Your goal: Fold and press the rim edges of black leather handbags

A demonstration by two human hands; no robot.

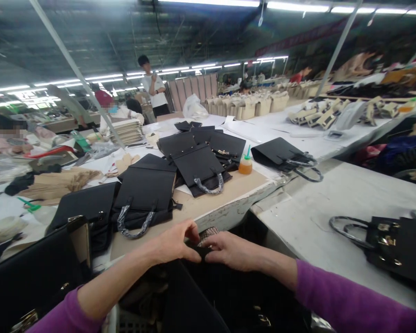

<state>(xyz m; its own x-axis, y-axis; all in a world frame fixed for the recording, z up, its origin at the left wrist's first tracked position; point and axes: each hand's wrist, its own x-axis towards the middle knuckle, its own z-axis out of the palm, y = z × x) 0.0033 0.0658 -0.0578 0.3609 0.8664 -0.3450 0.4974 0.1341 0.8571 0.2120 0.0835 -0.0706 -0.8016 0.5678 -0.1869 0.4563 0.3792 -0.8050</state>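
Note:
My left hand (pixel 178 243) and my right hand (pixel 229 249) meet at the upper edge of a black handbag (pixel 197 291) in front of me. The thumbs and fingers of both pinch that edge from either side, close together. A bit of checked fabric (pixel 209 235) shows just behind the fingertips. Gold-coloured metal fittings sit low on the bag, whose lower part runs out of view. Just past my hands, a black handbag with plastic-wrapped handles (pixel 143 192) lies on the table, and another black handbag (pixel 199 169) rests on a pile behind it.
An orange glue bottle (pixel 245 165) stands by the pile. One black handbag (pixel 280 155) lies farther right; another with gold fittings (pixel 398 245) is on the right-hand table (pixel 360 203). At lower left is a large black bag (pixel 31 273). Beige bags (pixel 256 105) and several people are beyond.

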